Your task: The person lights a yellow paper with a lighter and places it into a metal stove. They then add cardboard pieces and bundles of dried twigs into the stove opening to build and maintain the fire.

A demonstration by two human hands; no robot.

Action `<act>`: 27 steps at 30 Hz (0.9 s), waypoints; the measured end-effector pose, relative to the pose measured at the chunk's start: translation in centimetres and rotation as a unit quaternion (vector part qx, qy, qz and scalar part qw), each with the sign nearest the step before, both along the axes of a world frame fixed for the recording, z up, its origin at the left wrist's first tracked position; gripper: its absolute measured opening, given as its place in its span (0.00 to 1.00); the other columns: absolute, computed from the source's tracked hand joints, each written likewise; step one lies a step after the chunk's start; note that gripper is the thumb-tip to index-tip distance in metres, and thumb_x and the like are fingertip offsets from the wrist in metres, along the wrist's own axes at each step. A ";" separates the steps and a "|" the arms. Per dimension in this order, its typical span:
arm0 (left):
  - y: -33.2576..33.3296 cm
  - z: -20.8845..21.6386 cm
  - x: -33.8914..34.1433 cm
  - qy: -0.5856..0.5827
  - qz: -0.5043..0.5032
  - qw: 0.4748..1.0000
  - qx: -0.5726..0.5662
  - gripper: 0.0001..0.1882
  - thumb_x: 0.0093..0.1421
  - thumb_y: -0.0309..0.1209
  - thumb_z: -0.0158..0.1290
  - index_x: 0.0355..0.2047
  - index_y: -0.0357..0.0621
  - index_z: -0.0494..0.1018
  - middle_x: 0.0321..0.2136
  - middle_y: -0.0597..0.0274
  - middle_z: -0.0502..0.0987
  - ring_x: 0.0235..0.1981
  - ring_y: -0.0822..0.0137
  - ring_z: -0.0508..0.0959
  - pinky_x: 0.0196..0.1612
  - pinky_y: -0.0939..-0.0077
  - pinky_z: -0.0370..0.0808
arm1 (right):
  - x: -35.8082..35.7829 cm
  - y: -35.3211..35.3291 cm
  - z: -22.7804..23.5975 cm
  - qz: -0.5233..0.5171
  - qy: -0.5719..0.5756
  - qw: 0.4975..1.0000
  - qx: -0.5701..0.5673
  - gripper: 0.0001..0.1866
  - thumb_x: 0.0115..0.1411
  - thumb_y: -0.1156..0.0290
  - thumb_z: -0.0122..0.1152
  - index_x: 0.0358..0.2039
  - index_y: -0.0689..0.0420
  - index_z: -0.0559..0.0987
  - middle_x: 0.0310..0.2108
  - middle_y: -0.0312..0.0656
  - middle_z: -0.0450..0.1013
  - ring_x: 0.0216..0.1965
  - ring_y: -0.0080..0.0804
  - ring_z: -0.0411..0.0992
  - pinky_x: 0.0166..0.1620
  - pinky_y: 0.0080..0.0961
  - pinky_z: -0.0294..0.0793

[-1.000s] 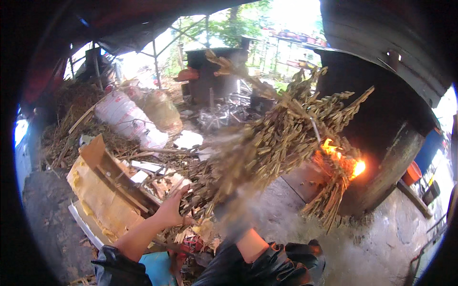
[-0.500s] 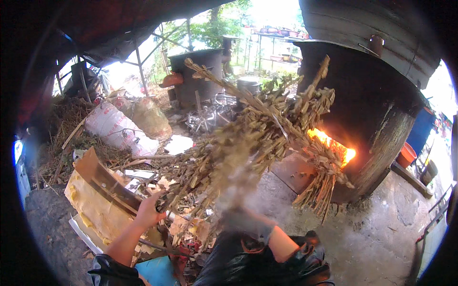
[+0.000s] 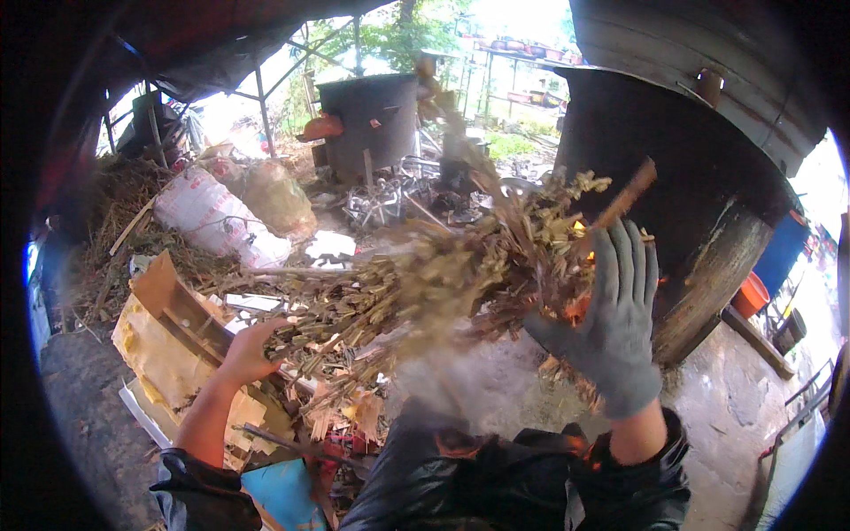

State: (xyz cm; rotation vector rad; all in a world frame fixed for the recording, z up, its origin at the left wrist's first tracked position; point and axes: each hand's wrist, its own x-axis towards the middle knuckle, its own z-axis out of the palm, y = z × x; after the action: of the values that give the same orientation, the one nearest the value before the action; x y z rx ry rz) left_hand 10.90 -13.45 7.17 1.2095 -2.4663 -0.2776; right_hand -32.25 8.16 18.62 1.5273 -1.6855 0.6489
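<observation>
A large bundle of dry, pod-covered plant stalks (image 3: pixel 443 274) stretches across the middle, partly blurred, its right end in front of the fire opening of the big dark stove (image 3: pixel 673 159). Bare, my left hand (image 3: pixel 250 354) is closed around the bundle's left end. My right hand (image 3: pixel 620 319) wears a grey glove and is open, fingers pointing up, against the bundle's right end. Flames (image 3: pixel 580 310) show in small patches between the stalks beside the glove; the hand and bundle hide most of the opening.
Torn cardboard (image 3: pixel 168 354) and wood scraps lie near my left arm, with a blue piece (image 3: pixel 285 496) below. A white sack (image 3: pixel 212 221) leans on brushwood at left. Behind stands a dark drum (image 3: pixel 367 119). An orange bucket (image 3: pixel 753 294) is right of the stove.
My right hand has risen from beside my lap to the bundle's right end, opening flat. The bundle has shifted and now covers most of the flames. My left hand moved slightly up and left.
</observation>
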 end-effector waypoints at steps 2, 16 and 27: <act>-0.3 0.1 -0.2 -0.005 -0.012 1.000 0.012 0.38 0.40 0.26 0.66 0.55 0.48 0.69 0.51 0.49 0.74 0.52 0.49 0.73 0.55 0.62 0.70 | -0.9 -0.9 0.5 0.009 -0.022 0.998 0.050 0.58 0.38 0.48 0.75 0.63 0.65 0.56 0.62 0.58 0.55 0.64 0.56 0.52 0.66 0.52 0.48; -2.4 -0.6 -4.9 -0.080 -0.003 0.996 -0.049 0.36 0.39 0.22 0.61 0.54 0.49 0.69 0.52 0.56 0.73 0.55 0.54 0.71 0.56 0.62 0.69 | -9.3 -0.2 -5.0 -0.089 -0.022 0.996 0.002 0.26 0.59 0.66 0.59 0.58 0.54 0.67 0.49 0.50 0.71 0.52 0.48 0.68 0.55 0.42 0.66; -4.8 9.2 -5.8 -0.040 -0.086 0.974 -0.204 0.36 0.36 0.22 0.63 0.51 0.47 0.71 0.49 0.54 0.75 0.51 0.51 0.73 0.54 0.62 0.70 | -11.7 3.5 -4.9 -0.135 -0.074 0.978 0.141 0.17 0.51 0.54 0.64 0.25 0.54 0.74 0.22 0.44 0.74 0.28 0.45 0.75 0.37 0.42 0.70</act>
State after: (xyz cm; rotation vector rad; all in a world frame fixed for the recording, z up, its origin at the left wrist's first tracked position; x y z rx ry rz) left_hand 5.13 -18.28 16.42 0.8512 -2.5306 0.2317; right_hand -43.97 11.71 13.70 1.4283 -2.1265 0.3992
